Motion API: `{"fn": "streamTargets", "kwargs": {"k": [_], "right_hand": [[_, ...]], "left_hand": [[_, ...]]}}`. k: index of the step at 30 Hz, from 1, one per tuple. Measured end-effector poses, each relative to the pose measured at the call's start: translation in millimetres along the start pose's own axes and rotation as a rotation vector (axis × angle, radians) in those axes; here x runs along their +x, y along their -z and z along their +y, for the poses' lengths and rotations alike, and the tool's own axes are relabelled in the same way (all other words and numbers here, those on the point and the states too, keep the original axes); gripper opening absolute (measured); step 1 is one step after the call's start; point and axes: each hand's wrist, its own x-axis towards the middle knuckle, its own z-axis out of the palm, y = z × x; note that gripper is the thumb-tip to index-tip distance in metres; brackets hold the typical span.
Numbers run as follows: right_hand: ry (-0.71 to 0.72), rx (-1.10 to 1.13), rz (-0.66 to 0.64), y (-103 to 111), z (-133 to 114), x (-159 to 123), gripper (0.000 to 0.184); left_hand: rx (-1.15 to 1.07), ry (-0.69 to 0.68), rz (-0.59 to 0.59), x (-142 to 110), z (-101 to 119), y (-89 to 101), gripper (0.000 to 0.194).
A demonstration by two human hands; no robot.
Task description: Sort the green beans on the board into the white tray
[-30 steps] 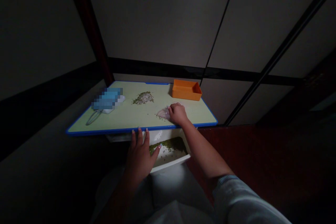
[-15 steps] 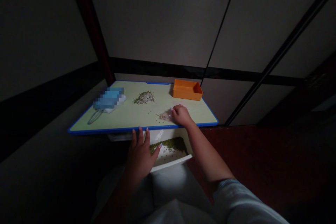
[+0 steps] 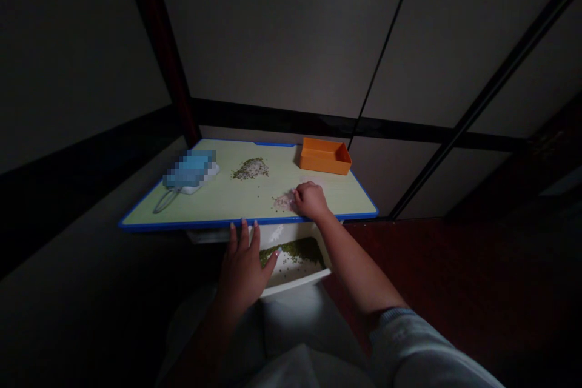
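The right hand [image 3: 310, 200] is curling on the board [image 3: 213, 206] just beside a pale film [image 3: 284, 201] and scattered green beans [image 3: 278, 205], though I can't tell whether it is gripping anything. The open left hand [image 3: 243, 264] is reaching the board's front rim, above a white tray [image 3: 291, 286] holding more beans [image 3: 291, 253], while an orange box [image 3: 325, 156] is sitting at the far edge

Legible text: none | blue item [image 3: 188, 170]: pixelated, nothing readable on it
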Motion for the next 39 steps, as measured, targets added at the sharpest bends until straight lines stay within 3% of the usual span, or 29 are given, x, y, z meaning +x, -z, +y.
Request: {"fn": "streamTargets", "kwargs": {"k": [8, 15, 29, 39], "right_hand": [[-0.161, -0.028, 0.047, 2, -1, 0, 0.035], [-0.102, 0.024, 0.063, -2, -6, 3, 0.034], [-0.194, -0.029, 0.047, -1, -14, 6, 0.037], [-0.159, -0.047, 0.057, -7, -17, 15, 0.036]], "left_hand": [[-0.013, 0.000, -0.007, 0, -1, -0.5, 0.073], [0.008, -0.001, -0.026, 1, 1, 2.8, 0.073], [-0.002, 0.001, -0.013, 1, 2, 2.7, 0.074], [-0.002, -0.013, 0.011, -1, -1, -1.2, 0.074]]}}
